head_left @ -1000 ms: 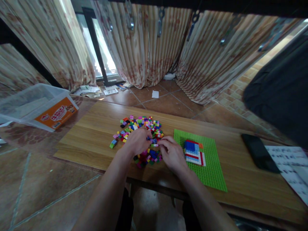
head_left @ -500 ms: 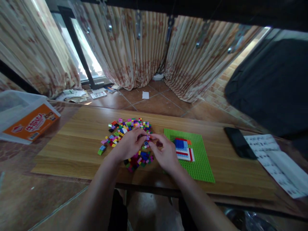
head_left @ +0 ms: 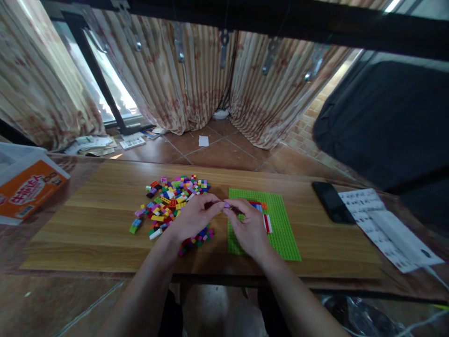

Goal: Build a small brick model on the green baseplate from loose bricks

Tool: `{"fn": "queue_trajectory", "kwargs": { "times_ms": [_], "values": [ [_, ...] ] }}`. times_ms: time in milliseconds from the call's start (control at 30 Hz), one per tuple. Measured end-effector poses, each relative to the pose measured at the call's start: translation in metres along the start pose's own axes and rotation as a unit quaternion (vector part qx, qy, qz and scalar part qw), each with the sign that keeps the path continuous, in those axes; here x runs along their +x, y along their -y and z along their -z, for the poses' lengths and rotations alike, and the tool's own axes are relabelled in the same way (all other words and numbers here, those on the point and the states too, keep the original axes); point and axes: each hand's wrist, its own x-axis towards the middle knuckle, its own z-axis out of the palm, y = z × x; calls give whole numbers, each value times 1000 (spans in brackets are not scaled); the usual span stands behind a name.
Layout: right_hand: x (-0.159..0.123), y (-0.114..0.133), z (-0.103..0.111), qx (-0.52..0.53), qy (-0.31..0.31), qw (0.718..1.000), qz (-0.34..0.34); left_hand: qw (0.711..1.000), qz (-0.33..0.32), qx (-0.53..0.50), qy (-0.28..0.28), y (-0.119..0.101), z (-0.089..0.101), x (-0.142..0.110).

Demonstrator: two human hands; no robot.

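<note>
Between the fingertips of both hands is a small purple brick (head_left: 227, 205), partly covered by the fingers. My left hand (head_left: 197, 216) pinches it from the left, above the right side of a pile of loose toy bricks (head_left: 164, 201). From the other side, my right hand (head_left: 248, 225) pinches the same brick, over the left part of a green baseplate (head_left: 284, 229). On the baseplate sits a flat build of red, blue, white and orange bricks (head_left: 268, 223), largely hidden behind my right hand.
A wooden board (head_left: 87, 224) bears the bricks and the baseplate. On the right lie a black phone (head_left: 333, 202) and printed sheets (head_left: 372, 220). A clear plastic box with an orange label (head_left: 31, 189) stands at the far left. Striped curtains (head_left: 203, 84) hang behind.
Both hands have moved right relative to the board, from over the pile toward the baseplate, with the purple brick between them. The view has shifted slightly to the right.
</note>
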Motion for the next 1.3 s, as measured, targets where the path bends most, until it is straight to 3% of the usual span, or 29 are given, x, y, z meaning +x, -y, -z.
{"fn": "queue_trajectory", "kwargs": {
  "times_ms": [100,267,433,533,633,800,1300],
  "values": [
    [0,-7,20,-3,-22,999,-31,1000,-9,-3,15,-1,-12,3],
    [7,-36,74,48,-97,979,-173,999,-15,5,28,-2,-32,9],
    [7,-62,108,12,-38,968,-246,999,2,37,2,-4,-46,16],
    [5,-65,107,4,22,973,-229,999,4,50,1,-5,-50,20],
    [4,-63,101,3,42,976,-212,998,6,58,4,-4,-54,23],
    [5,-65,96,-55,20,978,-200,997,3,77,2,-3,-59,26],
    [7,-69,95,-4,-13,968,-249,995,5,99,4,-2,-63,26]
  ]
}}
